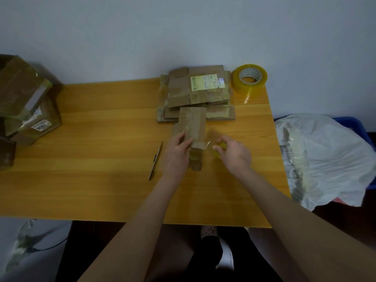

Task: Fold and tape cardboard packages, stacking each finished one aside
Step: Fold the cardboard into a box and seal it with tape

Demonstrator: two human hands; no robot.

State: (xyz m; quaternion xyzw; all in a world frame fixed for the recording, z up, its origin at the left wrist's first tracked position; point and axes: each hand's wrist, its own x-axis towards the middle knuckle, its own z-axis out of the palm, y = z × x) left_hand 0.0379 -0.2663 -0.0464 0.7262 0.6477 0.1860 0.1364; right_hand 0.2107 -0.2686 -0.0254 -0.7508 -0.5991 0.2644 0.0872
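A white label (41, 126) on the taped box (38, 127) at the table's left reads 7908, upside down.

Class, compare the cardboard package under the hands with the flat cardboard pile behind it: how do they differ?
The package is one narrow folded piece, held by the left hand; the pile is several wider sheets, lying flat. Clear tape stretches from the package to the yellow roll in the right hand; none runs from the pile. The pile's top sheet bears a printed label; the package shows none. Both are brown cardboard.
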